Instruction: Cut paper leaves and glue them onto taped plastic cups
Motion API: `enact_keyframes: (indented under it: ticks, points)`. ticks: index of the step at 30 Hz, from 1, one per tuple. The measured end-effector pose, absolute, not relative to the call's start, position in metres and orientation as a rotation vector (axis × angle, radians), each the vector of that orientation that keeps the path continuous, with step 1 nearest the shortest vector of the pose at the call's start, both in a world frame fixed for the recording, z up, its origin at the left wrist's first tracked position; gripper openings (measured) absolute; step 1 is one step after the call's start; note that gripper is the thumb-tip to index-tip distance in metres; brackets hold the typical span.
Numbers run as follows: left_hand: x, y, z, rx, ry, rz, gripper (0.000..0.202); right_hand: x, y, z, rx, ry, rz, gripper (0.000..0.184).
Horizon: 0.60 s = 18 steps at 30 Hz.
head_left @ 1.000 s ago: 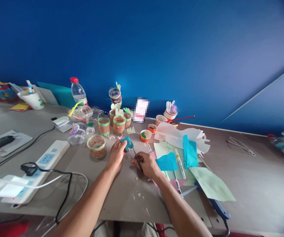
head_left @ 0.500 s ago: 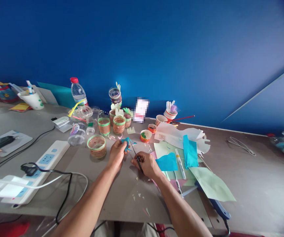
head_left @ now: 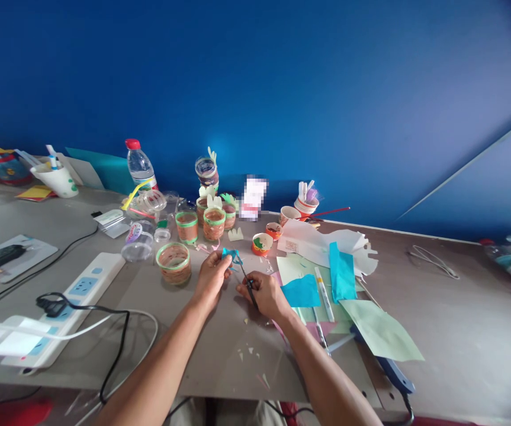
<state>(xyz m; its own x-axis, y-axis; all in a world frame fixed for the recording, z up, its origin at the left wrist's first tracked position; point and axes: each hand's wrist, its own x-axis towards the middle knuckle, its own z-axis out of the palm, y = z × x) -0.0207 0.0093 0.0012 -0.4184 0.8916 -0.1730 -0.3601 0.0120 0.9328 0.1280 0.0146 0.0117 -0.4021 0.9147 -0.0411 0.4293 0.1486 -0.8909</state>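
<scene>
Blue paper (head_left: pixel 230 253) is showing a changed outline at the left hand (head_left: pixel 211 275): a piece that was spreading out to the right half a second ago is now looking like a small, narrow loop near the tip of the scissors (head_left: pixel 244 273). Both hands are otherwise keeping almost the same places.

The left hand is pinching the blue paper between thumb and fingers, holding it up off the surface (head_left: pixel 219 355), just beyond the fingertips. The right hand (head_left: pixel 264 293) is curling its fingers round the scissors' handles. Whether the blades are standing apart or together, I cannot tell at this size.

The scissors' long axis is slanting away from the person and leftward, so the tip is pointing at the blue paper, which is lying ahead and to the left of the right hand. The left hand is being the nearer one to it; only the scissors are bridging the gap from the right. Whether the blade is touching the loop or just passing beside it is not showing clearly.

Left of the left hand, a brown cup (head_left: pixel 175 273) is standing upright. Right of the right hand, a blue sheet (head_left: pixel 302 290) is lying beside a marker (head_left: pixel 325 294).
</scene>
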Motion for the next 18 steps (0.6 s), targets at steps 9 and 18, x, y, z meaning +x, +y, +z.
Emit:
enact_keyframes:
  ticks: [9, 18]
  points:
    - [-0.0221, 0.0102, -0.0027, 0.597, 1.226, 1.614, 0.03, 0.1305, 0.015, 0.008, -1.269, -1.927, 1.212, 0.016]
    - [-0.0212, 0.0104, -0.002, 0.523, 1.172, 1.644, 0.032, 0.1311, 0.0154, 0.0106, -1.244, -1.935, 1.218, 0.018]
